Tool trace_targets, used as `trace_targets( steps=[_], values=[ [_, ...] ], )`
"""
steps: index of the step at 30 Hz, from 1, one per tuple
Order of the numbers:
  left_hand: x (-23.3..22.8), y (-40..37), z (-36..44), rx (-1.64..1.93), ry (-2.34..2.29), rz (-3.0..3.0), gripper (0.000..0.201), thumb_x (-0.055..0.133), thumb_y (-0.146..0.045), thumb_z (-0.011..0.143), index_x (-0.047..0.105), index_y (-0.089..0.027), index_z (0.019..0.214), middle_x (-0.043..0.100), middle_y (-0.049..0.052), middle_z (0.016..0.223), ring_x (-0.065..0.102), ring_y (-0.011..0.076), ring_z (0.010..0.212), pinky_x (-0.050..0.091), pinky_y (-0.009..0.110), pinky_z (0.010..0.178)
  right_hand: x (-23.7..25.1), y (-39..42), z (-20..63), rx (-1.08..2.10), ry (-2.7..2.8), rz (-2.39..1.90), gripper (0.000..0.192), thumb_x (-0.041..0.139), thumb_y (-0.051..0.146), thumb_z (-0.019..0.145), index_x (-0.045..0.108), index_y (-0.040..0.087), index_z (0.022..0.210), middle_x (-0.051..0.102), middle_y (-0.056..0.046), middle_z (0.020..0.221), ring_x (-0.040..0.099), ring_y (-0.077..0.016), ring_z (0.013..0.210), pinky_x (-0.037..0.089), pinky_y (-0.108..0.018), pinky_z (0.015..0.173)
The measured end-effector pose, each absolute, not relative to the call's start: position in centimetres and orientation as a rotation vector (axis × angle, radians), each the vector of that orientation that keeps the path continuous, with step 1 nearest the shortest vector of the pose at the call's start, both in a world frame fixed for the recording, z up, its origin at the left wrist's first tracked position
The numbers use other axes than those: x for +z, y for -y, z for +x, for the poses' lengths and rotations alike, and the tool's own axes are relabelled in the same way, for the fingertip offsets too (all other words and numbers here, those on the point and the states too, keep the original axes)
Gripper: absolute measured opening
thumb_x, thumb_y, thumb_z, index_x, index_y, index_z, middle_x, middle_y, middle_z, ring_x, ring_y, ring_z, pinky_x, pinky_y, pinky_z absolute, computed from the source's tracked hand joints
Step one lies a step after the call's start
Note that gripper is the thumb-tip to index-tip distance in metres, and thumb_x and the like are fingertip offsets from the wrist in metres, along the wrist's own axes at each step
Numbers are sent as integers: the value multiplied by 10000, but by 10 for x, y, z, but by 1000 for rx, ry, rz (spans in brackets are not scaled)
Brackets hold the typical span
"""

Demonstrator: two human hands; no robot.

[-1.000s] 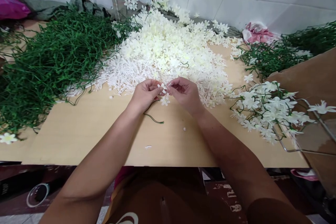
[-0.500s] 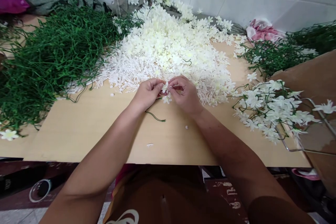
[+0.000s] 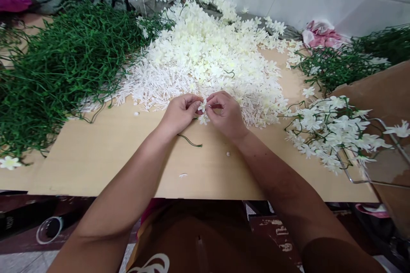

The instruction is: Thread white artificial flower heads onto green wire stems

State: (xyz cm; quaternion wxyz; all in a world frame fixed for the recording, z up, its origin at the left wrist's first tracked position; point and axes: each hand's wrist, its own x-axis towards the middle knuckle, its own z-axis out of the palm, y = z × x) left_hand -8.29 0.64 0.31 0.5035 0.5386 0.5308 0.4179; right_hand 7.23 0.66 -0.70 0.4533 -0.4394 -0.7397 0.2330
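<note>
Both hands meet above the table at the near edge of the white heap. My left hand is closed, pinching a small white artificial flower between thumb and fingertips. A thin green stem trails out below that hand, and a second white flower hangs just beneath the fingers. My right hand is also closed, its thumb and forefinger pinched at the right side of the flower. Whatever thin part lies between the right fingertips is too small to make out.
Loose white petals are heaped by the tiled wall, with thin white stamens in front. Green stems pile up at left. Finished-looking flower sprays lie at right on a wire rack beside a cardboard box.
The right fingertips have closed in against the flower, which has turned slightly between the hands. Otherwise the hands stay in place; the view shifts a little.
</note>
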Motion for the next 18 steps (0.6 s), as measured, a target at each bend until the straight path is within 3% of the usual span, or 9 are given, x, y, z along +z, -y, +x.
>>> trace_targets(
  steps=[9, 14, 18],
  values=[
    [2, -5, -87, 970, -1354, 1532, 151, 545, -251, 811, 661, -154, 804, 664, 15, 681, 612, 128, 648, 475, 256, 663, -8, -6, 71, 442, 1926, -1070, 115, 551, 137, 777, 520, 214, 696, 650, -77, 920, 635, -189, 882, 522, -355, 811],
    [0, -4, -88, 937, -1369, 1622, 166, 537, -259, 812, 671, -165, 839, 663, 17, 710, 616, 144, 690, 486, 270, 681, -9, -6, 70, 605, 1876, -1101, 109, 563, 161, 783, 529, 210, 692, 657, -69, 936, 632, -180, 859, 526, -333, 756],
    [3, -5, -86, 968, -1292, 1448, 155, 564, -263, 808, 665, -160, 866, 649, 9, 688, 609, 124, 642, 488, 256, 654, -8, -8, 71, 838, 1763, -1119, 89, 583, 200, 787, 544, 209, 707, 640, -26, 795, 607, -148, 750, 518, -300, 689]
  ],
)
